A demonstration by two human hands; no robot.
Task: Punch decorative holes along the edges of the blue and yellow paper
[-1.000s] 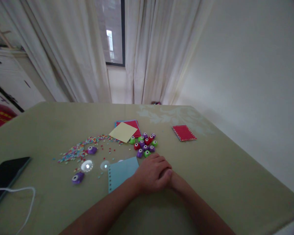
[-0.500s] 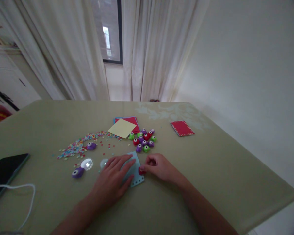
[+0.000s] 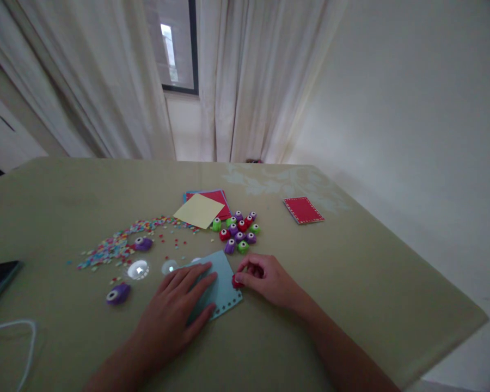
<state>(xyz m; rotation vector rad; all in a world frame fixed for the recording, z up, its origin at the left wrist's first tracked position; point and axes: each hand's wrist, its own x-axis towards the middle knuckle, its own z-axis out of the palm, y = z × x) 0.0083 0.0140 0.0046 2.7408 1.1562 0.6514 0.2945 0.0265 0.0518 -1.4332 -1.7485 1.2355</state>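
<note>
A light blue paper sheet (image 3: 219, 277) lies on the table, with small holes punched along its lower edge. My left hand (image 3: 183, 305) rests flat over it, fingers spread, hiding its left part. At the sheet's right edge, my right hand (image 3: 265, 280) is closed around a small red hole punch (image 3: 237, 281), mostly hidden by the fingers. Just beyond, several red, purple and green hole punches with eye-like tops (image 3: 240, 233) stand in a cluster. Two purple punches lie to the left, one nearer (image 3: 118, 294) and one farther (image 3: 144, 244).
Colourful paper confetti (image 3: 114, 245) is strewn at left, near a clear round disc (image 3: 138, 269). Yellow paper (image 3: 200, 210) overlaps red sheets (image 3: 218, 197) at the back. A red square stack with a patterned border (image 3: 304, 210) lies right. A dark tablet-like device (image 3: 0, 280) and white cable (image 3: 32, 337) are far left.
My left hand has shifted left, and more of the blue sheet shows between the hands. My right hand stays on the red punch at its edge. The view has turned slightly right.
</note>
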